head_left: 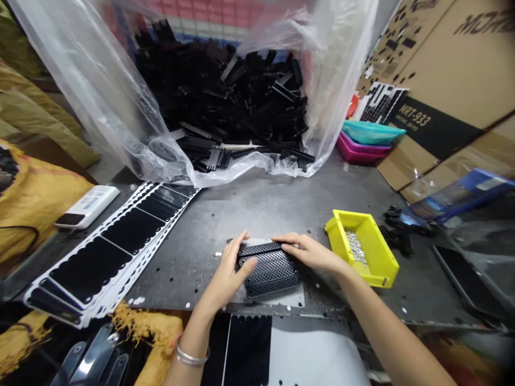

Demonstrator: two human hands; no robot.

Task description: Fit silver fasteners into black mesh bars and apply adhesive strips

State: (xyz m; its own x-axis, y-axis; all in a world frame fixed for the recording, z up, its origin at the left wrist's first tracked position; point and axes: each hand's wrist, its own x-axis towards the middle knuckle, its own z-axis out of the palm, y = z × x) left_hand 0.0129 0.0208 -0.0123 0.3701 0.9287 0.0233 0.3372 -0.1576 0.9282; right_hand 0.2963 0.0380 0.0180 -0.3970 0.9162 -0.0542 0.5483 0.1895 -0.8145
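Several black perforated plastic strips (pixel 271 268) lie side by side in a row near the table's front edge, over a pale sheet (pixel 295 298). My left hand (pixel 231 271) is at the row's left end, its fingers along the end and its thumb over the top. My right hand (pixel 308 251) holds the far right corner, with its fingers reaching along the back strip. Some fingertips are hidden behind the strips. Right of my right hand stands a yellow bin (pixel 378 249) with small metal pieces (pixel 356 247) inside.
A clear plastic bag (pixel 346 80) full of black plastic parts (pixel 225 96) opens at the back. Printed black sheets (pixel 116 244) are stacked left, beside a white device (pixel 88 206). A phone (pixel 462 279), colored trays (pixel 366 142) and cardboard boxes (pixel 454 59) are on the right.
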